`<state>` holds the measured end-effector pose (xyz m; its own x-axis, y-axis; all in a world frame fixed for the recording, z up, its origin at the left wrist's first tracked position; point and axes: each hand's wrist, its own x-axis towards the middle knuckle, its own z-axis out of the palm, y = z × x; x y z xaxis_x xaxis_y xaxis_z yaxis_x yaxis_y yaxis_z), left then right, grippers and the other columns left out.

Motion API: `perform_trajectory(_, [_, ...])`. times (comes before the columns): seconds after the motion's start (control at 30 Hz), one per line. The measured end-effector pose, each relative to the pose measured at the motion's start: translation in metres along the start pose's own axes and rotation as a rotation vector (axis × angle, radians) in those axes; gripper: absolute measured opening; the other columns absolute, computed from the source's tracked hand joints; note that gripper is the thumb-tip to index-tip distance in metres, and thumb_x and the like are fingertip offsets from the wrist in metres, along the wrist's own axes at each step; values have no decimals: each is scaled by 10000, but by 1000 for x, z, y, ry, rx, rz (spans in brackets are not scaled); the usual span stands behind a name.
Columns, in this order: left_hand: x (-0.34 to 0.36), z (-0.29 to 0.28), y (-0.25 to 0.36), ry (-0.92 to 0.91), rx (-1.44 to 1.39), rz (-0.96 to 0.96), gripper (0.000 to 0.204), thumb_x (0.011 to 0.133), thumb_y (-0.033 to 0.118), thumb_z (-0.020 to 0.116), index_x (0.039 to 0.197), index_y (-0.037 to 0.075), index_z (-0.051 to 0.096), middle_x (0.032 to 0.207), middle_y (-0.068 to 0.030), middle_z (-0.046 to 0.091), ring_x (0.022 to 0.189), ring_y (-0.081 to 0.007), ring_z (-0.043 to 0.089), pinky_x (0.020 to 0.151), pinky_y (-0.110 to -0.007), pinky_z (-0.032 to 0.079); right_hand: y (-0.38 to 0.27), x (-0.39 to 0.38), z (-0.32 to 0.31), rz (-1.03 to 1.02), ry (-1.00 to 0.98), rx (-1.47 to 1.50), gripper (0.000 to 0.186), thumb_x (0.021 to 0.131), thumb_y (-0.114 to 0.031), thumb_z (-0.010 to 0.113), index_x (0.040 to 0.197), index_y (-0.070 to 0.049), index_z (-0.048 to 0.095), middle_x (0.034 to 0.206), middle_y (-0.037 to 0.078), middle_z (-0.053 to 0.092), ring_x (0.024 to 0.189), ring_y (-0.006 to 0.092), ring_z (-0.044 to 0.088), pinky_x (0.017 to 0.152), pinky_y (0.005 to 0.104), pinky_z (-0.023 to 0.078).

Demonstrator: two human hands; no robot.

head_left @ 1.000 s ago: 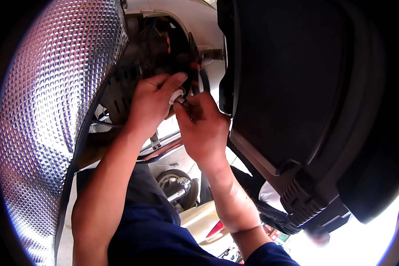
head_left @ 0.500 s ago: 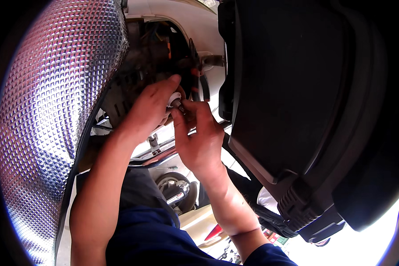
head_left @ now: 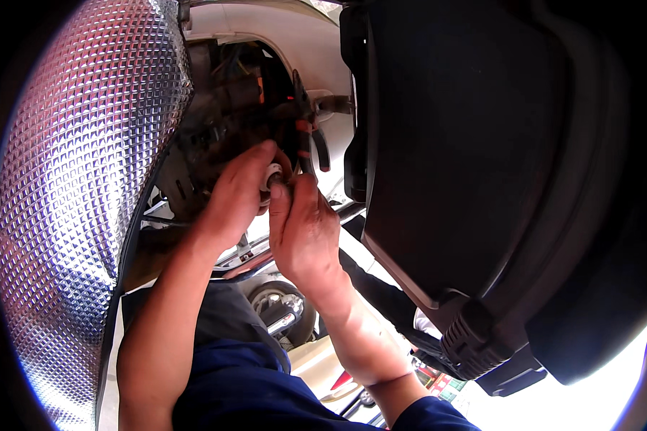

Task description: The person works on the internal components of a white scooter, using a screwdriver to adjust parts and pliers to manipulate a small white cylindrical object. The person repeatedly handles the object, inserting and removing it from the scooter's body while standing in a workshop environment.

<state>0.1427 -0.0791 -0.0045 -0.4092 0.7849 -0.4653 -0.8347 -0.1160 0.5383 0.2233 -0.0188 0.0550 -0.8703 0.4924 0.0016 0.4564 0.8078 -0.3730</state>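
A small white round fitting (head_left: 272, 174) with a darker stub at its middle sits between my two hands, below the dark opening in the vehicle's pale bodywork. My left hand (head_left: 239, 188) is closed around the fitting from the left, its thumb side upward. From the right, my right hand (head_left: 305, 233) pinches the fitting's dark stub between thumb and forefinger. My fingers cover most of the fitting, so its exact kind does not show. A reddish-brown curved edge (head_left: 285, 161) shows just behind it.
The dark opening (head_left: 230, 93) holds wires and an orange part (head_left: 259, 90). A black, red-banded tool-like piece (head_left: 304, 122) hangs at its right edge. Silver embossed foil (head_left: 79, 187) rises at left, a large black plastic case (head_left: 460, 144) at right. A wheel (head_left: 284, 312) shows below.
Both hands and the vehicle have shifted slightly left and down in the view. My right thumb now covers more of the stub, and the hands stay on the fitting.
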Motion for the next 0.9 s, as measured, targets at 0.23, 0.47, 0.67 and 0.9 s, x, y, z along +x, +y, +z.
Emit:
perform_trajectory(0.23, [3,5,-5,-44,100,207,365,1025,340,334,876,76,537,769,26,475,673,-43,409,572,-209,354,4,3,3,163,-12,-29,155,972,-132,469,938,18,454,636,225,563,581,438,573,483,490,417])
perform_trajectory(0.47, [10,-5,-9,-82,148,287,365,1033,341,322,890,70,520,765,17,460,669,-42,404,569,-204,349,4,8,5,127,-77,20,158,975,-129,461,970,27,436,644,237,562,608,454,572,505,498,421])
perform_trajectory(0.67, [10,-3,-15,-57,173,344,360,1034,322,308,880,67,510,738,15,444,628,-33,390,548,-203,327,13,5,8,51,-77,-8,232,953,-186,527,948,22,426,677,210,585,548,407,588,466,447,459])
perform_trajectory(0.9, [7,5,-13,13,79,292,311,1027,287,314,902,82,512,650,32,419,541,-27,355,518,-206,297,10,7,6,139,-106,51,160,977,-141,477,975,14,438,623,235,555,580,454,574,469,483,405])
